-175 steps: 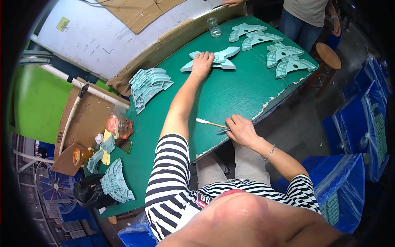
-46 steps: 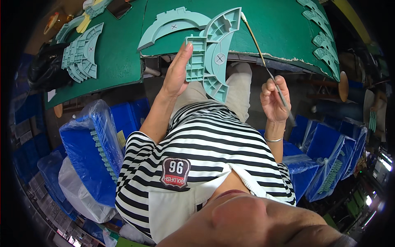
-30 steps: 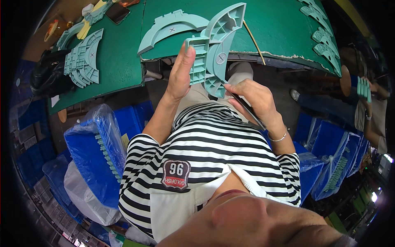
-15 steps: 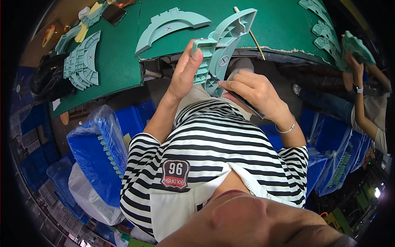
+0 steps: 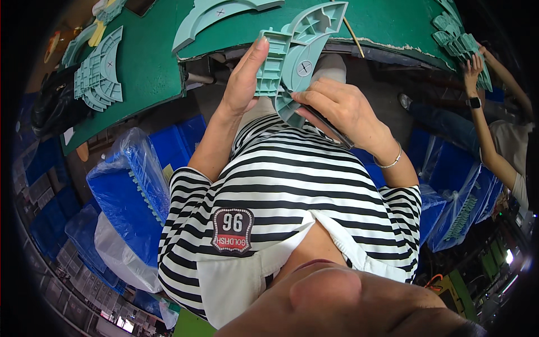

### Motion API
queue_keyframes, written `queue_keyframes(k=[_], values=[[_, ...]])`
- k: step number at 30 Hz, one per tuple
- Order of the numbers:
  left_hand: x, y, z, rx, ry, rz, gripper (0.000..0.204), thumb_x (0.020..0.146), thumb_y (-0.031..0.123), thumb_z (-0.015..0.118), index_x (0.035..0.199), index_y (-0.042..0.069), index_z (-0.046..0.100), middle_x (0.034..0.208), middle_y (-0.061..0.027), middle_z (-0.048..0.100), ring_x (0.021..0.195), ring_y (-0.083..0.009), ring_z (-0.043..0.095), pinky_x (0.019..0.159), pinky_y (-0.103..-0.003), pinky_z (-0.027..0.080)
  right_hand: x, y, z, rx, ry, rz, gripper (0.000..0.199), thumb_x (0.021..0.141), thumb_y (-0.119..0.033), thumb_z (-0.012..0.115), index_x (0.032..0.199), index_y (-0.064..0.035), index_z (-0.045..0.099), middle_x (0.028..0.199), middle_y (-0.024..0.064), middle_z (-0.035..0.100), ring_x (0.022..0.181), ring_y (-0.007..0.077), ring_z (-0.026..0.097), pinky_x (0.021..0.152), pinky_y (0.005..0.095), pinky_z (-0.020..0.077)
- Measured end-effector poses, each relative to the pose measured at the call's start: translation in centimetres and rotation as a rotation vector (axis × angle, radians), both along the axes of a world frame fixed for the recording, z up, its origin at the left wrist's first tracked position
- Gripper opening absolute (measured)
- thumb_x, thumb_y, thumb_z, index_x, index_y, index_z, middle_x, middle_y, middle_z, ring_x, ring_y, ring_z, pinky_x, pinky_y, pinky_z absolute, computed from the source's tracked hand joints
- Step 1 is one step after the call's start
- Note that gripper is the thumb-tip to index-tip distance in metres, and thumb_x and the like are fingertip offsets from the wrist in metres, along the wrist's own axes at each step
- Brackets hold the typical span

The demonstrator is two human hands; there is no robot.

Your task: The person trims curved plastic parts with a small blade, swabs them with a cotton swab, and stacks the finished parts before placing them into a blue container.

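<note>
Beyond the striped shirt (image 5: 292, 174), over the near edge of the surface (image 5: 151, 73): a curved teal part (image 5: 303, 62) is held up in the air, its ribbed side facing the person.

Left hand (image 5: 241, 78): grips the part at its left, comb-like side, the thumb lying along that edge; the fingers behind are hidden.

Right hand (image 5: 342, 109): closed around a slim dark tool (image 5: 328, 123), which slants from the near right up to the far left.

Teal part's long axis: runs from a wide end at the far right to a narrower end at the near left, bowing on the way.

Tool against part: the tip reaches the ribs at the near end; whether it touches or hangs just in front cannot be told. The right hand is nearer this end, while the left is beside the middle.

Far surface: a teal arch (image 5: 222, 14) lies flat beyond the left hand; a thin wooden stick (image 5: 353, 39) juts over the edge, partly behind the part.

Far left: nested teal pieces (image 5: 104, 73) lean beside a black bag (image 5: 50, 106).

Far right: a co-worker's hands (image 5: 474, 70) are at a teal stack (image 5: 453, 40).
</note>
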State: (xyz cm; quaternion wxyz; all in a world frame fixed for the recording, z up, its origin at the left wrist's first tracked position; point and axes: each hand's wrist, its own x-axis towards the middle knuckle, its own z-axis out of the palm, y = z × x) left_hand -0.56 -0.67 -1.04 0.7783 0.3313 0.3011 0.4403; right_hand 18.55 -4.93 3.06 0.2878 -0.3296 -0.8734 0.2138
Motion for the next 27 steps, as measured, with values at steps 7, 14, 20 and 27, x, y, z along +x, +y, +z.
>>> queue_keyframes(k=[7,14,20,27], values=[[0.0,-1.6,-1.0,-0.072,-0.016,-0.021,0.049,0.099,0.034,0.035,0.136,0.002,0.035,0.127,-0.0081,0.049,0.112,-0.0135,0.050,0.095,-0.027,0.040,-0.3,-1.9,-0.8,-0.077,0.035,-0.015,0.017,0.074,-0.008,0.066,0.087,-0.0005,0.059,0.073,0.0081,0.053,0.066,0.0230,0.054,0.056,0.0329,0.0457],[-0.3,-2.0,-1.4,-0.099,-0.063,-0.001,0.047,0.099,0.032,0.035,0.135,0.003,0.036,0.126,-0.0080,0.050,0.112,-0.0140,0.051,0.094,-0.028,0.041,-0.2,-2.1,-1.2,-0.070,0.069,0.012,0.023,0.071,-0.004,0.069,0.091,-0.0002,0.059,0.073,0.0087,0.054,0.064,0.0232,0.056,0.053,0.0327,0.0453],[-0.2,-2.3,-1.3,-0.140,-0.105,0.012,0.040,0.099,0.033,0.035,0.122,0.003,0.049,0.115,-0.0071,0.059,0.102,-0.0148,0.058,0.089,-0.030,0.046,-0.4,-2.2,-0.8,-0.105,0.071,0.000,0.015,0.074,-0.004,0.066,0.086,0.0006,0.058,0.071,0.0090,0.053,0.066,0.0237,0.056,0.056,0.0336,0.0459],[0.1,-2.3,-1.0,-0.142,-0.071,0.024,0.041,0.099,0.033,0.035,0.121,0.002,0.050,0.114,-0.0075,0.059,0.101,-0.0147,0.058,0.088,-0.029,0.046,-0.6,-2.3,-1.0,-0.101,0.082,-0.011,0.012,0.072,-0.001,0.064,0.081,-0.0005,0.056,0.069,0.0092,0.054,0.065,0.0248,0.056,0.057,0.0341,0.0459]])
